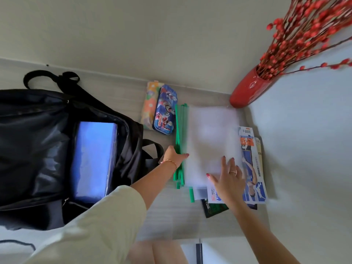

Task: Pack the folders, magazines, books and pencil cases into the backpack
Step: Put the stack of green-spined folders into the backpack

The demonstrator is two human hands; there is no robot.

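Note:
A black backpack (34, 149) lies open at the left with a blue folder (93, 159) inside it. A stack of clear folders with green spines (211, 138) lies at the centre, on top of magazines (253, 168) and a dark book (213, 208). My left hand (174, 156) grips the stack's green-spine edge, with fingers reaching over it. My right hand (228, 178) rests flat with spread fingers on the folders' lower right corner. Two pencil cases, a blue one (164, 111) and an orange patterned one (150, 103), lie behind the stack.
A red vase (247, 90) with red berry branches (308, 35) stands at the back right corner, close to the folder stack. A wall runs along the back. The light table surface (171, 216) extends toward me.

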